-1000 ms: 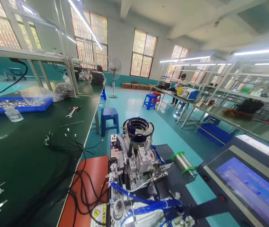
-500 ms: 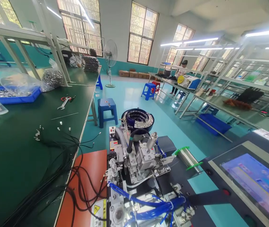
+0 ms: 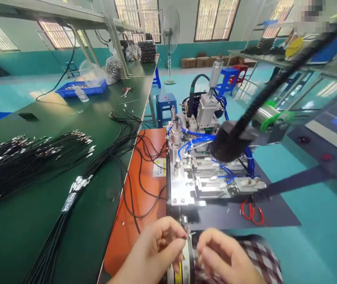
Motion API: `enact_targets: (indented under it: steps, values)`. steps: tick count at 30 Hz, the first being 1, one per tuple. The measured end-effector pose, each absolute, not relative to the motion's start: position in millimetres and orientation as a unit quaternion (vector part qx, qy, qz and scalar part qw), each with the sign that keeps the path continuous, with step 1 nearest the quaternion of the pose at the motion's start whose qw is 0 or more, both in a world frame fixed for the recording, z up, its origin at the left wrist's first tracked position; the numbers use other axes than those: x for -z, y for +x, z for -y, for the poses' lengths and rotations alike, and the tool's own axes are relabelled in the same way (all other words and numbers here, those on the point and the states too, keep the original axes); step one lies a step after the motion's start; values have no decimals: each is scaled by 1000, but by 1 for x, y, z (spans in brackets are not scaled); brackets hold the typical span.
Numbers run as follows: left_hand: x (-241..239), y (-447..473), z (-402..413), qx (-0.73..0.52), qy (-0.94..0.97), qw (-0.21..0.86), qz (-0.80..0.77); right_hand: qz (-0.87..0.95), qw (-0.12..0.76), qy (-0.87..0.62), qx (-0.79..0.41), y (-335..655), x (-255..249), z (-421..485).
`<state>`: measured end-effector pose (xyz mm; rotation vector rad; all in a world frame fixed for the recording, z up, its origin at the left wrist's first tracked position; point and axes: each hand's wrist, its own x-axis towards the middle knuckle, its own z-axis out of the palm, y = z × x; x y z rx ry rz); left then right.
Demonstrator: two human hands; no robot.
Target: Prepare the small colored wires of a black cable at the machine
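My left hand (image 3: 156, 248) is in the lower middle of the head view, its thumb and forefinger pinched together. At their tips a small reddish wire end (image 3: 187, 232) sticks out. Just to the right, my right hand (image 3: 226, 252) is closed, fingers curled toward the thumb; anything held there is too small or hidden to make out. Both hands are in front of a bench machine (image 3: 183, 197) with metal clamps and blue air tubes. Black cables (image 3: 140, 173) run from the green table across an orange board (image 3: 153, 142) to the left of the machine.
Red-handled scissors (image 3: 251, 213) lie on the machine's dark base plate. A bundle of cables (image 3: 53, 232) and a pile of cables (image 3: 23, 169) cover part of the green table (image 3: 97, 221). A black lamp head (image 3: 230, 144) hangs over the machine. A blue tray (image 3: 64, 92) stands farther back.
My view has tilted down and turned left. Both hands have come into view at the machine's front, along with the scissors, the cable pile and the lamp.
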<state>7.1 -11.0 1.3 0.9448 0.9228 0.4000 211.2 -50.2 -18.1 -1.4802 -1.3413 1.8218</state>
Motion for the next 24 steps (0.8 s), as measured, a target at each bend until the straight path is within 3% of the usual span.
enact_targets:
  steps: [5,11,17,24]
  values:
    - [6,11,39,-234,556,645,-469,451,332,-571,-600,198,2,58]
    - [6,14,51,-263,647,534,-477,466,380,-525,-603,191,-3,66]
    - [7,17,51,-266,624,549,-489,445,398,-534,-599,186,2,60]
    - [4,13,31,-214,535,685,-445,500,398,-515,-571,184,13,48]
